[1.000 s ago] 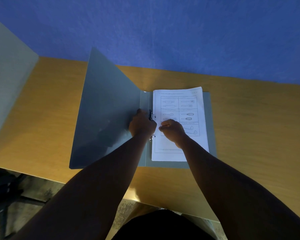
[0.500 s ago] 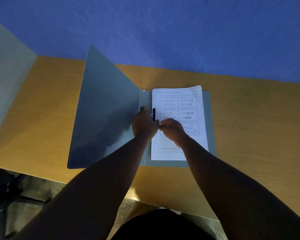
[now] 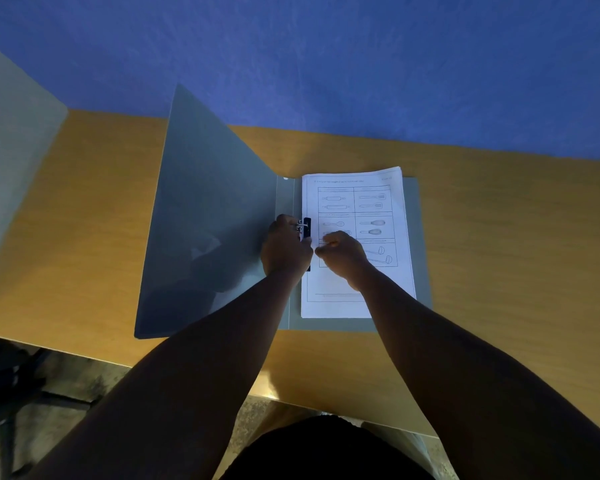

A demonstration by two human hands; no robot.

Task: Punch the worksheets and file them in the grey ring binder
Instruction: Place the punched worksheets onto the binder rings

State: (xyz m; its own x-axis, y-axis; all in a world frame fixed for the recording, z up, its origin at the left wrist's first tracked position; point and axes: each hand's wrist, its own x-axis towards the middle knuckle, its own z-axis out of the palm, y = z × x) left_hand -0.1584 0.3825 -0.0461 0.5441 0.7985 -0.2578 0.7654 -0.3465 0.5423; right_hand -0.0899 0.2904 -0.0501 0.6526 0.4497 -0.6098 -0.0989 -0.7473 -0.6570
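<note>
The grey ring binder (image 3: 205, 216) lies open on the wooden table, its front cover tilted up on the left. A stack of white worksheets (image 3: 371, 202), with drawings of kitchen tools on top, lies on the binder's right half. My left hand (image 3: 284, 251) sits over the black-and-metal ring clip (image 3: 305, 226) at the spine, fingers curled around it. Just to its right, my right hand (image 3: 342, 254) rests as a fist on the worksheets' left part, pressing the paper down. The lower rings are hidden under my hands.
A wooden table (image 3: 499, 254) stands against a blue wall (image 3: 326, 64). A pale grey panel (image 3: 11, 150) rises at the far left. The table's near edge runs below the binder, with floor and dark furniture legs (image 3: 11, 386) at lower left.
My left hand has shifted slightly right and up onto the ring clip, which now shows as a black bar. My right hand stays on the sheet. The cover has stayed raised.
</note>
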